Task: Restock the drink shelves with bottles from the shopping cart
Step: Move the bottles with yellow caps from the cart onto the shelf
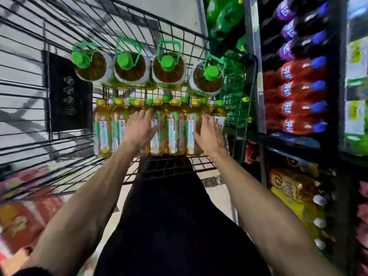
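A black wire shopping cart (pixel 35 90) fills the view. In it lies a row of several small amber tea bottles (pixel 102 128) with yellow and green caps. Behind them stand several large amber jugs (pixel 169 66) with green caps and carry handles. My left hand (pixel 140 129) reaches over the middle of the small-bottle row, fingers straight and spread, holding nothing. Over the right end of the same row, my right hand (pixel 209 132) is also spread and holds nothing. Whether the fingers touch the bottles cannot be told through the blur.
Drink shelves (pixel 256 76) stand to the right of the cart, with green bottles (pixel 225 18) at top, purple bottles (pixel 288 26), red bottles (pixel 292 96) with blue caps, and yellow-labelled bottles (pixel 294 190) low down. Red packages (pixel 22 216) lie at lower left.
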